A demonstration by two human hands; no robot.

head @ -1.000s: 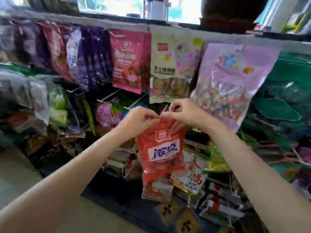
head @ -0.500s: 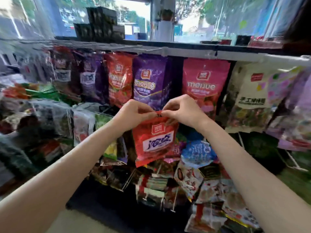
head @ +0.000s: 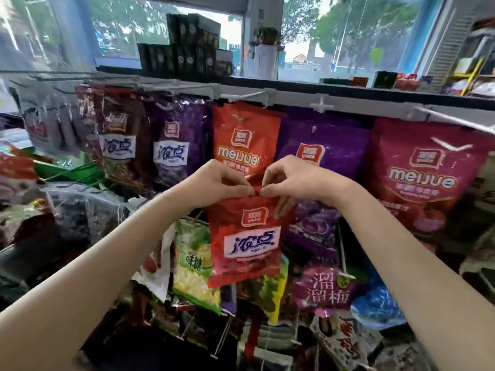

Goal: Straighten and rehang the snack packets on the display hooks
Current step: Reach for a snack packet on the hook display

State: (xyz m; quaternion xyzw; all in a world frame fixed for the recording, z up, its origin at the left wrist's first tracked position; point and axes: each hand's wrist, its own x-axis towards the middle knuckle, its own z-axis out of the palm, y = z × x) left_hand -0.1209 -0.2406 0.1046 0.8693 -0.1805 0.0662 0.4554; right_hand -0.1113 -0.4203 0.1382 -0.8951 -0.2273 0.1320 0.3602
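We're looking at a small shop: branded snack packets (head: 246,145) are hanging in rows from white display hooks (head: 247,96) along a rail. Boxed goods (head: 187,46) are sitting on the sill beneath a street-facing window (head: 345,36).

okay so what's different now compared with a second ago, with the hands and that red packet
The view has swung left along the rack and up: the pale and lilac bags are gone, and brown, purple and orange meijue packets hang on the top row. Nothing was let go: the left hand and right hand still pinch the red packet by its top edge, hanging free below them.
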